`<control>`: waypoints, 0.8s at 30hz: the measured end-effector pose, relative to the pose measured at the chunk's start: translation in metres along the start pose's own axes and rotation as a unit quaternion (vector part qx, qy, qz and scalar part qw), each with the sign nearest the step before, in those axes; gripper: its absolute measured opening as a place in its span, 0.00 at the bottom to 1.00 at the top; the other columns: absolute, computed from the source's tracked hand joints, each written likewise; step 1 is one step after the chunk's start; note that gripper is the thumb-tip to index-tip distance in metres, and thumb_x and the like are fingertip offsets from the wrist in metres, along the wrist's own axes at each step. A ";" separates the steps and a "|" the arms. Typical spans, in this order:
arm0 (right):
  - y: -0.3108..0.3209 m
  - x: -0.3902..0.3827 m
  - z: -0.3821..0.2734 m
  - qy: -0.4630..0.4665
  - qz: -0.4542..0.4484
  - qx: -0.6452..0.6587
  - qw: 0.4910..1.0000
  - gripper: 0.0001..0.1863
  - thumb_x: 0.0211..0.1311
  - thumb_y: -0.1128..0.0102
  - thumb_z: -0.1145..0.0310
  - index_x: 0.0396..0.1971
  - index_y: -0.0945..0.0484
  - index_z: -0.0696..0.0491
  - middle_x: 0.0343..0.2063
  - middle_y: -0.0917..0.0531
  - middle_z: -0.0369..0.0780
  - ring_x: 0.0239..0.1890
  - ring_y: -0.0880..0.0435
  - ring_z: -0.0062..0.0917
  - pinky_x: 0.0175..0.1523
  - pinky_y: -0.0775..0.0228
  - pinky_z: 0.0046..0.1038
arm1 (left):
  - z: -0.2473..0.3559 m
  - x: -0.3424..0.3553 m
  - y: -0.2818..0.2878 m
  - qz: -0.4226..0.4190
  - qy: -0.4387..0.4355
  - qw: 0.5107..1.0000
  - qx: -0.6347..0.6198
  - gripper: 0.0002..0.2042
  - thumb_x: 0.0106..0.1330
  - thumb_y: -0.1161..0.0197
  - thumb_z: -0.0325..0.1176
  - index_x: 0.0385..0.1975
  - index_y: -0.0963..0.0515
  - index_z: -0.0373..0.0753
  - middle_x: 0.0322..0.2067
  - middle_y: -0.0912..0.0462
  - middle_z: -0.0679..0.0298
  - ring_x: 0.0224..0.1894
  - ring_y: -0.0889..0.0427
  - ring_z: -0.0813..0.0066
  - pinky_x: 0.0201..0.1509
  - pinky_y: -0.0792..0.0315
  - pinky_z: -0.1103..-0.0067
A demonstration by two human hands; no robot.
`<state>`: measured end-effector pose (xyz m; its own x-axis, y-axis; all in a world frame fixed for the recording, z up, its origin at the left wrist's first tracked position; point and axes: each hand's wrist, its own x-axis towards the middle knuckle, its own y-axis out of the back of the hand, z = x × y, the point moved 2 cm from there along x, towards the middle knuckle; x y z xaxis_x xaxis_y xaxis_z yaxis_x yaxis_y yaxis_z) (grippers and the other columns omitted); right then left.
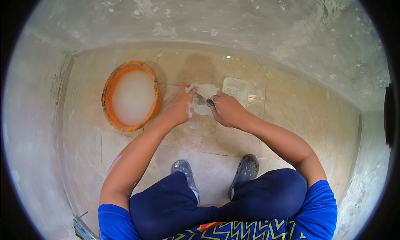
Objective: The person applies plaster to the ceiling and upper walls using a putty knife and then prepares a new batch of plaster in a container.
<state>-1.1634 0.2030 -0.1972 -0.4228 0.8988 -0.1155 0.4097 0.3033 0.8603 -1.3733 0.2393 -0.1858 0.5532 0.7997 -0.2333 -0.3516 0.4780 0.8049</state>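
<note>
My right hand (227, 110) is closed round the dark handle of a putty knife (203, 100), whose blade points left toward my other hand. My left hand (181, 104) is closed beside the blade tip, and white paste smears its fingers and wrist. What its fingers grip, if anything, I cannot make out. A patch of white paste (206, 90) shows between and just beyond both hands; whether it lies on the floor or on something held is unclear. Past my right hand sits a shallow pale rectangular tray (236, 82), partly hidden by that hand.
To the left stands an orange tub (156, 99) with cloudy whitish liquid. Beige floor tiles (183, 135) run up to grey patched walls (208, 19) ahead and at both sides. My feet in grey clogs (246, 169) are just below the hands. A flat metal tool (83, 228) is at the lower left.
</note>
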 end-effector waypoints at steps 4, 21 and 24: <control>0.008 0.007 0.014 -0.110 -0.078 0.142 0.981 0.14 0.68 0.41 0.67 0.34 0.21 0.65 0.26 0.16 0.52 0.26 0.14 0.43 0.32 0.21 0.43 | -0.002 0.005 0.001 0.031 -0.014 0.999 -0.026 0.38 0.58 0.39 0.20 0.74 0.38 0.32 0.70 0.42 0.46 0.62 0.24 0.38 0.65 0.26 0.60; -0.092 -0.002 0.045 -0.194 0.074 0.272 0.940 0.15 0.69 0.36 0.64 0.42 0.22 0.63 0.31 0.13 0.50 0.36 0.12 0.39 0.45 0.23 0.40 | -0.018 0.012 0.002 0.054 -0.031 0.992 -0.114 0.35 0.59 0.41 0.20 0.72 0.33 0.33 0.67 0.37 0.48 0.41 0.20 0.58 0.52 0.23 0.69; -0.104 0.008 0.051 -0.222 0.075 0.324 0.916 0.14 0.69 0.35 0.65 0.43 0.22 0.62 0.31 0.13 0.50 0.34 0.13 0.39 0.44 0.24 0.39 | -0.024 0.014 0.002 0.038 -0.002 0.990 -0.133 0.34 0.60 0.40 0.19 0.72 0.32 0.34 0.67 0.37 0.49 0.40 0.21 0.60 0.51 0.23 0.68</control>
<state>-1.1688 0.1950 -0.3131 -0.0097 0.9424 -0.3344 0.8912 0.1598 0.4245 -1.3844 0.2598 -0.1999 0.5207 0.8357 -0.1746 -0.5780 0.4956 0.6483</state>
